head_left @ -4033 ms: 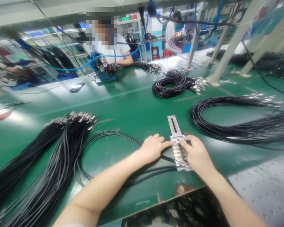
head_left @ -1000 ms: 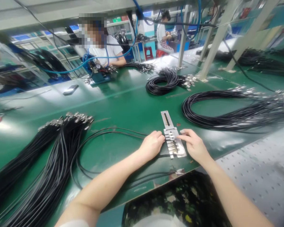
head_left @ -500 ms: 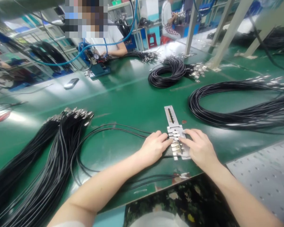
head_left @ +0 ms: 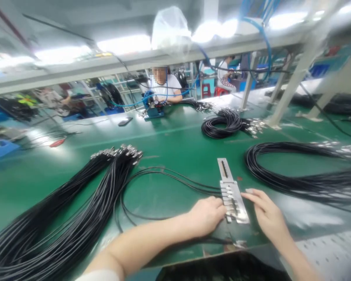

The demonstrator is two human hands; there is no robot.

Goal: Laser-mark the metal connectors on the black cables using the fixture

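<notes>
Head cam | jig (head_left: 239, 198) flat on the green table (head_left: 178, 152), a few metal tips (head_left: 229, 192) in it | left hand (head_left: 208, 214) curled at its left edge, can't tell if it's pinching anything | right hand (head_left: 268, 212) apart from that one, by the other edge, loose and empty | cables (head_left: 152, 168) loop off left near a black bundle (head_left: 105, 195)

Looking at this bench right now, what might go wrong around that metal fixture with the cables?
Two things, as I judge it. The black cables curve in loose loops close by the left forearm, so an arm movement might snag them and tug the silver connectors out of the metal fixture. Also, some loose connector ends lie close to the near edge of the green table, where a stray brush might knock them off.
</notes>
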